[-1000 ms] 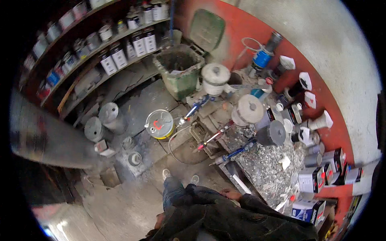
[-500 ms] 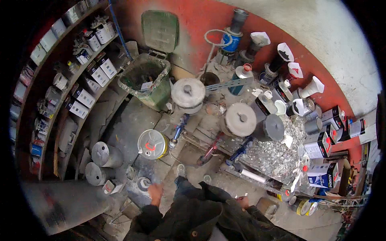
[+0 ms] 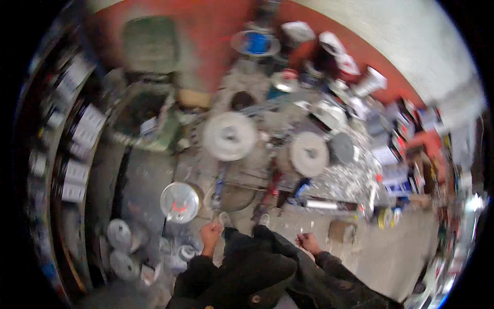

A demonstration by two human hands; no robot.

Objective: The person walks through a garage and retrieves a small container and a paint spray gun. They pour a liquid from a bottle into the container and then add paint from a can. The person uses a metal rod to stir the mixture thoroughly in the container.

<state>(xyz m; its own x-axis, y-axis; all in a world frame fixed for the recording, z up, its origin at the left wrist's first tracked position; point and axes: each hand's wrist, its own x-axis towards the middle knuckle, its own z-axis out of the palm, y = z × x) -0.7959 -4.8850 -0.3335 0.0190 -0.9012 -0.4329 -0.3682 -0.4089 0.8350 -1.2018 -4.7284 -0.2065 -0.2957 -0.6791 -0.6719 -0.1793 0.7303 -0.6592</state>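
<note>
My left hand (image 3: 210, 237) hangs in front of my left side with its fingers curled in. I see nothing in it. Just ahead of it, a round metal pail (image 3: 180, 202) with a red mark on its lid stands on the floor. A smaller white-rimmed can (image 3: 186, 252) is to its left. My right hand (image 3: 307, 242) is held low over bare floor, its fingers loosely curled in, and no object shows there. The nearest thing to it is a square, dirty tan block or box (image 3: 342, 232). Neither hand touches anything. Motion blur hides fine detail.
Two lidded drums, one pale (image 3: 230, 136) and one cream (image 3: 309, 154), stand ahead. A green wheeled bin (image 3: 172, 131) is at the far left, by shelves of boxed cans (image 3: 76, 171). A splattered bench (image 3: 334, 180) holds cans on the right. Hoses and tools lie near my feet.
The view has swung to the right, and the picture is now blurred. My left hand has moved away from the small white-rimmed can. My right hand has come farther into sight.
</note>
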